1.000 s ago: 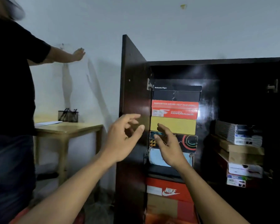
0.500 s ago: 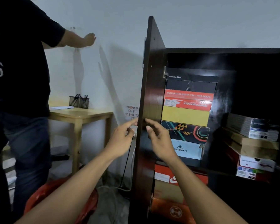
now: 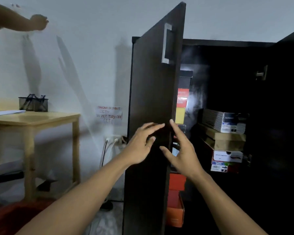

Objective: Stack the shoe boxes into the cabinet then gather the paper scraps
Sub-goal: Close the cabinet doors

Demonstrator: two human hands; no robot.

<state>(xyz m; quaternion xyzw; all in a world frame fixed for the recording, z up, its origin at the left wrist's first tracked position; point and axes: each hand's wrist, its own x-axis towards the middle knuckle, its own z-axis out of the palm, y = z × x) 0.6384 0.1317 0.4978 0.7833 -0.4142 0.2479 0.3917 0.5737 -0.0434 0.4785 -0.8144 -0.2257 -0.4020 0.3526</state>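
Bracketing the cabinet door (image 3: 151, 99) edge, left hand (image 3: 139, 146) and right hand (image 3: 183, 153) spread, holding nothing, shoe boxes (image 3: 180, 115) behind.

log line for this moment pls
cabinet door: half open | left hand: open, on door face | right hand: open, at door edge | shoe boxes: stacked inside

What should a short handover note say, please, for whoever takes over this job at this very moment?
Left hand: open, fingers spread against the outer face of the cabinet door.
Right hand: open, at that door's free edge, holding nothing.
Shoe boxes: stacked inside the cabinet, one stack on the right, another partly hidden behind the door.
Done: the boxes look stacked away.
Left: probably shut the door, then gather the paper scraps; none show in this view.
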